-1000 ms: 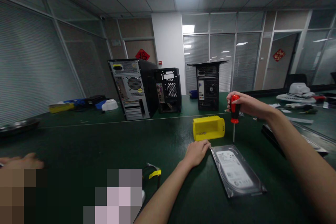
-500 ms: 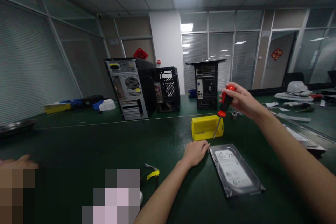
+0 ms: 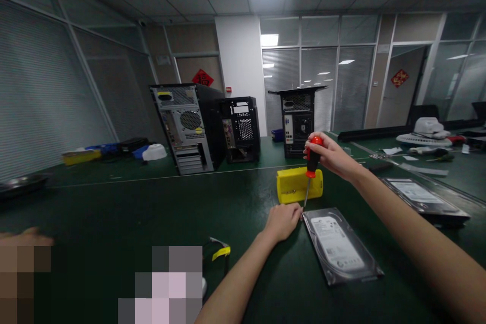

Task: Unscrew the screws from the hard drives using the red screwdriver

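Observation:
A hard drive (image 3: pixel 339 247) with a white label lies flat on the green table (image 3: pixel 152 212). My left hand (image 3: pixel 283 221) rests, fingers curled, at its far left corner, touching the edge. My right hand (image 3: pixel 330 154) is closed round the red handle of a screwdriver (image 3: pixel 312 164). The tool points down, its tip close to that same corner, just beside my left fingers. A yellow bin (image 3: pixel 299 185) stands right behind the drive.
Three computer cases (image 3: pixel 190 129) (image 3: pixel 243 129) (image 3: pixel 299 121) stand at the back of the table. A second hard drive (image 3: pixel 423 195) lies to the right. Blue and yellow trays (image 3: pixel 98 152) sit far left. Another person's hand (image 3: pixel 23 240) shows at the left edge.
My right hand has carried the screwdriver left and down, from beyond the drive's far right corner to its far left corner. My left hand stayed put.

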The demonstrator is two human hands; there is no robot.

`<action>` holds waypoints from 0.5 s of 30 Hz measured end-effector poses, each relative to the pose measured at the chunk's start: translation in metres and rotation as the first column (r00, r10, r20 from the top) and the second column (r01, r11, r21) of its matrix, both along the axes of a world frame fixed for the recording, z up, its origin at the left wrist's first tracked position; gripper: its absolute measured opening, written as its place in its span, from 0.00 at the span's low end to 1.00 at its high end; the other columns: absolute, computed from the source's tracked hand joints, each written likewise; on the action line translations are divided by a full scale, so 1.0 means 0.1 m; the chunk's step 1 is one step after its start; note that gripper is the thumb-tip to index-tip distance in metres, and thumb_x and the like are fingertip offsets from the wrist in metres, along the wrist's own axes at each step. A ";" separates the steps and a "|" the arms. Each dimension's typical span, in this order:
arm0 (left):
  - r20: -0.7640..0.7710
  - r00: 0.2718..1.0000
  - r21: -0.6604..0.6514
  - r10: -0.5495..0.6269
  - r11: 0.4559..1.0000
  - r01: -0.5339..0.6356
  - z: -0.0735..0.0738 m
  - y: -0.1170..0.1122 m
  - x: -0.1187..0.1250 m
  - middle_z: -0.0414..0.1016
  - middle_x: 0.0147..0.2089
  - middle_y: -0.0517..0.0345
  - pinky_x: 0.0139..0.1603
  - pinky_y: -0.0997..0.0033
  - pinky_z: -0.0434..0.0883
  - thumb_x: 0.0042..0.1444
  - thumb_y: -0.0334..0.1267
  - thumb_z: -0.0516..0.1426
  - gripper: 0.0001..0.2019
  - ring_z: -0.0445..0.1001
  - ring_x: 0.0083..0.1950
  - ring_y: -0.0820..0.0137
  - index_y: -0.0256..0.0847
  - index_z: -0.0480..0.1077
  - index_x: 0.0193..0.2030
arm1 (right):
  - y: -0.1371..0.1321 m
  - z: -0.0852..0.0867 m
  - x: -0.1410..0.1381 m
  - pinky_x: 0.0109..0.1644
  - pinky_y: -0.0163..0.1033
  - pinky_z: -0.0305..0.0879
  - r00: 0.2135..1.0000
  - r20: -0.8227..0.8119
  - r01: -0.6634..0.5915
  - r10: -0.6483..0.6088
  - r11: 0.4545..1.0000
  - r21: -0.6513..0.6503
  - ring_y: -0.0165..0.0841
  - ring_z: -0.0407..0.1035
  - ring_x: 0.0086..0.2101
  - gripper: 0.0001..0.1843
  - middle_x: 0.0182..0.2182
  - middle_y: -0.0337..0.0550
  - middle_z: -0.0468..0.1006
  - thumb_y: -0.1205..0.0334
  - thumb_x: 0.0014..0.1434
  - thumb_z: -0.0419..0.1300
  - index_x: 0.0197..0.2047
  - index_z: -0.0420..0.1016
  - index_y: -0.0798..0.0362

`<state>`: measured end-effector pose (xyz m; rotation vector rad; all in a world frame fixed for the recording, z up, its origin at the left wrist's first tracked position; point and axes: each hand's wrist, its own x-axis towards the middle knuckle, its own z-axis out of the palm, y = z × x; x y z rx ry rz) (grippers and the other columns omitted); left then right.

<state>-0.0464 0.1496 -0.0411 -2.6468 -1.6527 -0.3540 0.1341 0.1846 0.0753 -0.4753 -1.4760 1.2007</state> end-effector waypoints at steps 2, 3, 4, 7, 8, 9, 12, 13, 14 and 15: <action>-0.001 1.000 0.011 -0.011 1.000 0.011 -0.01 0.01 0.00 0.75 0.37 0.57 0.37 0.70 0.65 0.61 0.45 0.38 0.19 0.73 0.38 0.65 0.45 0.69 0.38 | -0.01 0.01 0.00 0.40 0.38 0.64 1.000 -0.011 -0.011 0.011 1.000 0.005 0.28 0.66 0.33 0.13 0.31 0.33 0.67 0.58 0.49 0.61 0.37 0.62 0.47; -0.001 1.000 0.012 -0.017 1.000 0.017 -0.02 0.01 -0.01 0.75 0.37 0.57 0.37 0.70 0.65 0.61 0.45 0.38 0.19 0.73 0.38 0.65 0.45 0.69 0.38 | -0.01 0.01 -0.01 0.40 0.38 0.64 1.000 -0.013 -0.014 0.014 1.000 0.006 0.28 0.66 0.33 0.13 0.31 0.34 0.67 0.59 0.49 0.60 0.37 0.62 0.47; -0.003 1.000 0.012 -0.022 1.000 0.022 -0.02 0.01 -0.01 0.75 0.37 0.58 0.37 0.69 0.65 0.61 0.45 0.38 0.19 0.73 0.37 0.65 0.45 0.69 0.38 | -0.01 0.01 -0.01 0.40 0.38 0.64 1.000 -0.009 -0.015 0.015 1.000 0.005 0.28 0.66 0.33 0.12 0.31 0.34 0.67 0.59 0.49 0.60 0.37 0.62 0.47; -0.005 1.000 0.015 -0.023 1.000 0.024 -0.02 0.01 -0.01 0.75 0.37 0.57 0.37 0.69 0.65 0.61 0.46 0.37 0.20 0.73 0.38 0.65 0.45 0.69 0.37 | -0.02 0.00 -0.01 0.40 0.38 0.64 1.000 0.014 -0.012 0.012 1.000 -0.002 0.28 0.66 0.34 0.12 0.32 0.34 0.67 0.59 0.50 0.60 0.38 0.63 0.46; -0.007 1.000 0.017 -0.021 1.000 0.022 -0.02 0.01 -0.01 0.75 0.37 0.57 0.37 0.69 0.65 0.61 0.46 0.37 0.20 0.73 0.38 0.65 0.45 0.69 0.37 | -0.02 0.00 -0.02 0.41 0.38 0.64 1.000 0.019 -0.015 0.015 1.000 -0.004 0.28 0.66 0.34 0.12 0.32 0.34 0.67 0.59 0.50 0.60 0.38 0.63 0.46; -0.009 1.000 0.019 -0.019 1.000 0.019 -0.02 0.01 -0.01 0.75 0.37 0.57 0.37 0.69 0.65 0.61 0.46 0.37 0.21 0.73 0.38 0.65 0.45 0.69 0.37 | -0.02 -0.01 -0.02 0.41 0.38 0.64 1.000 0.018 -0.018 0.018 1.000 -0.002 0.28 0.66 0.34 0.11 0.32 0.34 0.67 0.59 0.50 0.60 0.37 0.63 0.46; -0.014 1.000 0.025 -0.019 1.000 0.020 -0.03 0.01 -0.01 0.75 0.36 0.57 0.37 0.69 0.65 0.61 0.47 0.37 0.21 0.73 0.38 0.65 0.44 0.69 0.37 | -0.02 -0.01 -0.02 0.41 0.39 0.64 1.000 0.012 -0.020 0.020 1.000 0.007 0.28 0.66 0.34 0.11 0.32 0.34 0.67 0.59 0.50 0.60 0.37 0.63 0.46; -0.013 1.000 0.027 -0.022 0.999 0.022 -0.03 0.01 -0.02 0.75 0.36 0.57 0.37 0.69 0.65 0.61 0.46 0.37 0.21 0.73 0.38 0.65 0.44 0.69 0.37 | -0.02 -0.01 -0.02 0.41 0.39 0.64 1.000 0.014 -0.020 0.020 1.000 0.009 0.28 0.66 0.34 0.11 0.32 0.34 0.67 0.59 0.50 0.60 0.37 0.63 0.46; -0.012 1.000 0.027 -0.024 0.999 0.024 -0.03 0.02 -0.02 0.75 0.36 0.57 0.37 0.69 0.65 0.61 0.46 0.37 0.21 0.73 0.38 0.65 0.44 0.69 0.37 | -0.02 -0.01 -0.03 0.40 0.38 0.63 1.000 0.016 -0.022 0.021 1.000 0.011 0.28 0.66 0.34 0.11 0.32 0.34 0.67 0.60 0.50 0.60 0.38 0.63 0.46; -0.010 1.000 0.026 -0.024 0.999 0.025 -0.03 0.02 -0.01 0.75 0.37 0.57 0.37 0.69 0.65 0.61 0.47 0.37 0.21 0.73 0.38 0.65 0.44 0.69 0.37 | -0.02 -0.01 -0.03 0.40 0.38 0.63 1.000 0.017 -0.025 0.024 1.000 0.013 0.28 0.65 0.34 0.11 0.32 0.34 0.67 0.60 0.51 0.60 0.38 0.63 0.47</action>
